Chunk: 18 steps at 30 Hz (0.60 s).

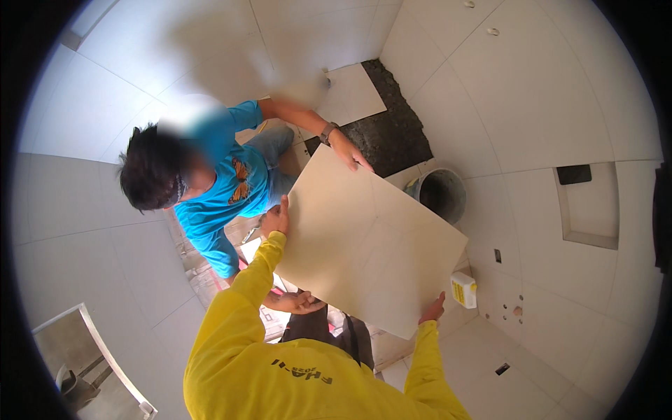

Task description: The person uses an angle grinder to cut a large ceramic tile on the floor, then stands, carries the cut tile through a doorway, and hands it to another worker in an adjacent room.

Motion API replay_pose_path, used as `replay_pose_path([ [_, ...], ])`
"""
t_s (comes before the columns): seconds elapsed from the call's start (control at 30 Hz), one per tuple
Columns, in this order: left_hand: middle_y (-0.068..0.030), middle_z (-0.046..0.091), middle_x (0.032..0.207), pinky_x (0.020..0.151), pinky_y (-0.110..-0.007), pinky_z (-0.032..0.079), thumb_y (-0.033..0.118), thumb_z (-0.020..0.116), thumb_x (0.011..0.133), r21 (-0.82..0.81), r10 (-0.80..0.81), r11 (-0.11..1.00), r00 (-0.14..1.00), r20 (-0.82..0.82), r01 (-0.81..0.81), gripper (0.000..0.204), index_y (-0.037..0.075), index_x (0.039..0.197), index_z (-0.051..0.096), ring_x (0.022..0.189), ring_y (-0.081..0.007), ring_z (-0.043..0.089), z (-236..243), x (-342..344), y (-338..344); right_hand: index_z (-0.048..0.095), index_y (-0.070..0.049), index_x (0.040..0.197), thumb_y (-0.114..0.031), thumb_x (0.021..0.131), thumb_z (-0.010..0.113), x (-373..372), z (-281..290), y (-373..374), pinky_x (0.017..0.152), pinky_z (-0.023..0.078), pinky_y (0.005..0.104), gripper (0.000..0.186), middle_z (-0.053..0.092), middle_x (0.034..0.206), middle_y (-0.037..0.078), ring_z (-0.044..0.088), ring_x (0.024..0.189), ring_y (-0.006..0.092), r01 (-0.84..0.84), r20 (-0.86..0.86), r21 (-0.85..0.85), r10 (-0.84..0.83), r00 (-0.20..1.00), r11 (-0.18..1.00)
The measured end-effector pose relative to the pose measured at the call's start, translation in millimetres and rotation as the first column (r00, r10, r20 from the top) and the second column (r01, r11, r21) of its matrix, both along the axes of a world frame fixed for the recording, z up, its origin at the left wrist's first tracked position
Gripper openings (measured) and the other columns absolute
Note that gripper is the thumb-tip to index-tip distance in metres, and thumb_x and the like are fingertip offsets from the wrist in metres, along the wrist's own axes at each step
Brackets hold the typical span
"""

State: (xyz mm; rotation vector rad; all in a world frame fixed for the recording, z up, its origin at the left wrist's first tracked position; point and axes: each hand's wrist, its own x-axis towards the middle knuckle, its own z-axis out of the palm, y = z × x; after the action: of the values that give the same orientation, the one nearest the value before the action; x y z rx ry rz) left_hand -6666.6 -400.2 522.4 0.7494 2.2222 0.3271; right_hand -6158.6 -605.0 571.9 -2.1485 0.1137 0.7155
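A large cream floor tile (371,238) is held up in front of me, tilted, its corners pointing away and toward me. My left hand (276,217) is closed on its left edge. My right hand (433,309) grips the near right edge, close to a corner; part of its fingers is hidden by the tile. A co-worker in a blue T-shirt kneels or crouches at the left. One of the co-worker's hands (348,151) rests on the far edge, and the other hand (297,302) is at the near left edge.
A grey bucket (439,197) stands beyond the tile's right side. Dark mortar bed (383,143) shows in the far corner beside a laid tile (353,92). A white jug (463,290) stands by the right wall. A recessed niche (589,205) sits in that wall.
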Motion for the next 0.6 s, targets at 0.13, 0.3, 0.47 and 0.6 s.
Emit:
replay_pose_path([
  [0.13,-0.0243,0.067,0.125,0.106,-0.051,0.043,0.086,0.029,0.087,-0.055,-0.043,0.997,0.999,0.033,0.045,0.094,0.012,0.127,0.070,0.120,-0.0448,0.060,-16.5,-1.6,16.7,0.066,0.011,0.121,-0.054,0.097,0.058,5.7,-3.0,5.0,0.082,0.052,0.0352,0.070,0.071,0.110,0.012,0.065,0.091,0.0239,-0.023,0.014,-0.058,0.024,1.000,0.998],
  [0.3,-0.0238,0.066,0.128,0.108,-0.051,0.042,0.088,0.029,0.086,-0.068,-0.038,0.997,0.999,-0.004,0.038,0.097,0.012,0.132,0.068,0.122,-0.0441,0.059,-73.3,-9.0,19.3,0.067,0.012,0.118,-0.051,0.099,0.056,6.8,-24.1,-1.6,0.083,0.052,0.0366,0.066,0.072,0.109,0.013,0.065,0.091,0.0247,-0.110,0.056,-0.140,0.119,0.991,0.984],
  [0.47,-0.0291,0.053,0.143,0.117,-0.046,0.033,0.088,0.029,0.086,-0.118,-0.025,0.992,0.982,0.187,0.048,0.107,0.000,0.137,0.061,0.137,-0.0434,0.047,-156.2,-51.1,27.8,0.070,0.008,0.100,-0.043,0.098,0.065,-6.6,-39.5,8.7,0.070,0.048,0.0363,0.051,0.067,0.087,0.003,0.057,0.076,0.0169,-0.361,0.186,-0.207,0.399,0.898,0.909],
  [0.6,-0.0311,0.056,0.139,0.116,-0.047,0.034,0.080,0.036,0.092,0.033,-0.277,0.961,0.948,0.155,0.275,0.096,-0.001,0.139,0.057,0.135,-0.0458,0.048,-170.1,-71.8,16.4,0.070,0.006,0.093,-0.046,0.100,0.060,-14.2,-50.2,39.8,0.069,0.048,0.0398,0.053,0.068,0.084,0.009,0.060,0.075,0.0228,-0.498,0.211,-0.170,0.525,0.825,0.851],
])
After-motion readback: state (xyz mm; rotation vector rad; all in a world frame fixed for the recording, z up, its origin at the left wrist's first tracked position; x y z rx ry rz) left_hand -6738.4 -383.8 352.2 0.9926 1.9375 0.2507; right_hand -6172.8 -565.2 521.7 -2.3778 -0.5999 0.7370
